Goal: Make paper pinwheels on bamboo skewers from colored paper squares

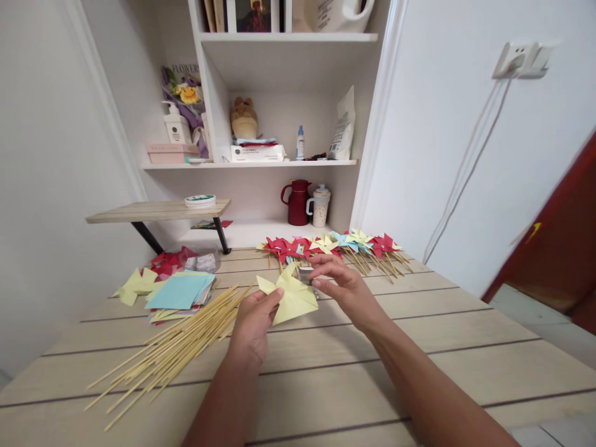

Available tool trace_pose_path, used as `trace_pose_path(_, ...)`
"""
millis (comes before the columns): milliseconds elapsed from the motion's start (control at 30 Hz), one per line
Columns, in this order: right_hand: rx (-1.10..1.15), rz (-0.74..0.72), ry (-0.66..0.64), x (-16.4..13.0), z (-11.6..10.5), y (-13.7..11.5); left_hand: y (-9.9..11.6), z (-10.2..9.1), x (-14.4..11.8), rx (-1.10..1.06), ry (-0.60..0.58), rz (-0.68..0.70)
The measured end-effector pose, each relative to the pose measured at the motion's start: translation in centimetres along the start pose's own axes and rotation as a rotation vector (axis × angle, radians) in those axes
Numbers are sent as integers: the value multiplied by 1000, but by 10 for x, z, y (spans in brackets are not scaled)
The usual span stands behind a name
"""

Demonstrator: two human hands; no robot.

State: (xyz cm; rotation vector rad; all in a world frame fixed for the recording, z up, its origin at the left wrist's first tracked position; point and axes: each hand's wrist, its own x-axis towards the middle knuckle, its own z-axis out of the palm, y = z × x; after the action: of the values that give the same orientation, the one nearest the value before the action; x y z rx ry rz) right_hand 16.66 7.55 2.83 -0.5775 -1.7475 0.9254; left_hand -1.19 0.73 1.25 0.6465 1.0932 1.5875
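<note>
My left hand pinches a pale yellow paper pinwheel between thumb and fingers, above the middle of the table. To its right, my right hand has its thumb and fingers apart, with nothing visible between them. Just beyond the pinwheel, by the right fingertips, is a small clear container, mostly hidden. A loose bundle of thin wooden sticks lies left of my left hand. Behind the hands lie several finished pinwheels on sticks, among them a red pinwheel.
Blue and other coloured paper squares are stacked at the left, next to yellow paper pinwheel and red paper pieces. A small raised shelf stands behind them. A red jug and a cup stand at the back.
</note>
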Motion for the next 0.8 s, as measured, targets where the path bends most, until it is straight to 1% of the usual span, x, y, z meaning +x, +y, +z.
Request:
trace_pose_path(67, -72, -57, -102, 0, -2, -1, 1, -4, 3, -22, -31, -26)
trace_pose_path(133, -101, -77, -173, -1, 0, -1, 1, -8, 5, -39, -50, -42)
trace_pose_path(267, -100, -72, -238, -2, 3, 1, 4, -11, 7, -76, -42, -64)
trace_pose_path(500, -45, -77, -235, -2, 5, 2, 1, -6, 4, -48, -60, -30)
trace_pose_path(633, -35, -16, -228, -3, 11, 3, -1, -3, 0, -30, -90, -16)
trace_pose_path(733, -69, 31, -218, -3, 12, 2, -1, -1, -2, -30, -78, -9)
trace_pose_path(800, -93, 33, -205, -2, 10, 2, 0, -1, -2, -40, -66, -8)
